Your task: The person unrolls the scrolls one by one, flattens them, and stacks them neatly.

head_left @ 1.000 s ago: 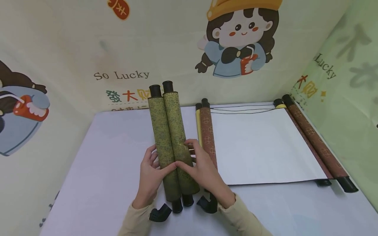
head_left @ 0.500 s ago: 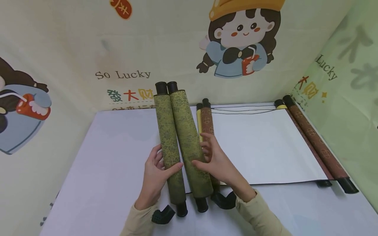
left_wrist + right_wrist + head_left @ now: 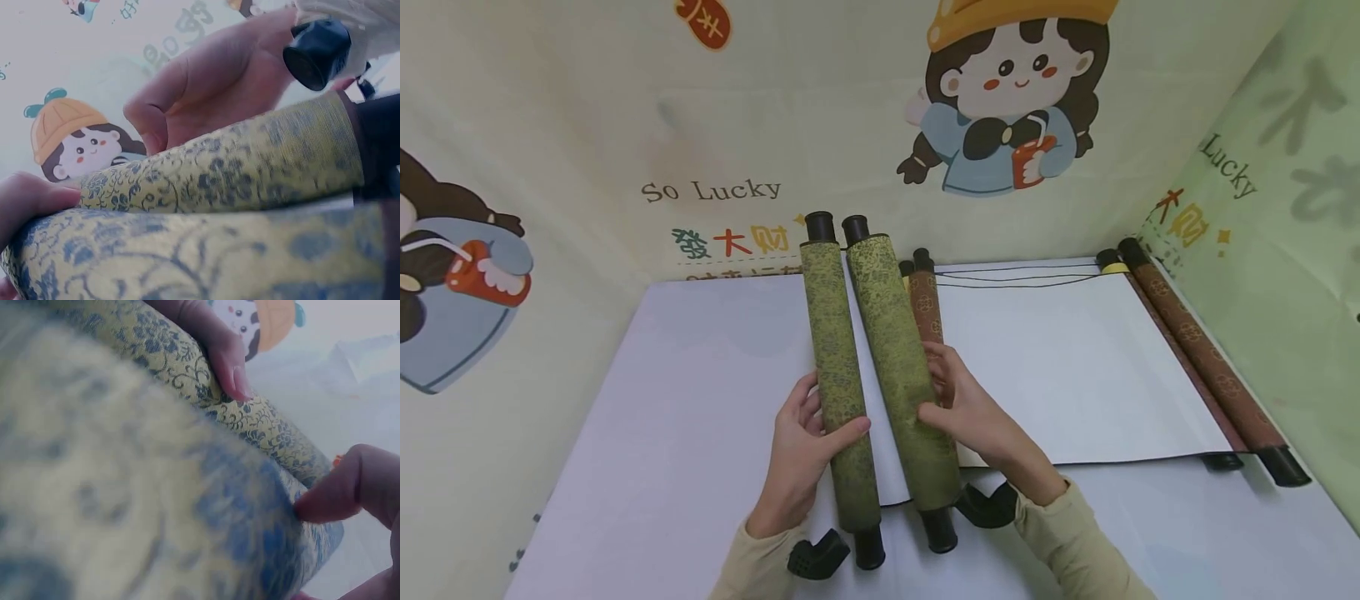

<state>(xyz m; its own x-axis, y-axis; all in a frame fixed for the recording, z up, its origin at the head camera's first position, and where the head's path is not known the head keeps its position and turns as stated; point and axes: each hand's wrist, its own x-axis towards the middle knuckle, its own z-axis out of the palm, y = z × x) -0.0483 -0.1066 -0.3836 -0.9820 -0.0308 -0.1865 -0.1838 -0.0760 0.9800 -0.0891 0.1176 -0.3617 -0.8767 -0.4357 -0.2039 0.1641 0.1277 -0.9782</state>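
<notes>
A hanging scroll in green-gold brocade with dark floral patterns is held partly unrolled, its left roll (image 3: 833, 358) and right roll (image 3: 897, 358) standing side by side, tilted. Black knobs cap their ends. A narrow strip of white paper (image 3: 886, 454) shows between them. My left hand (image 3: 801, 454) grips the left roll at its lower half, thumb across the front and fingers behind. My right hand (image 3: 981, 417) holds the right roll likewise; in the right wrist view its thumb (image 3: 331, 497) presses the brocade. In the left wrist view both rolls run nearly parallel.
To the right, a second scroll lies open on the table, with white paper (image 3: 1075, 358), a brown patterned roll (image 3: 1206, 346) at its right edge and another partly hidden behind the green scroll. Thin black cords cross its far edge. A printed cloth wall (image 3: 850, 125) stands behind.
The two green rolls, earlier side by side and touching, have come apart, exposing white paper between them. My right hand has moved right with its roll; my left hand shifted slightly right.
</notes>
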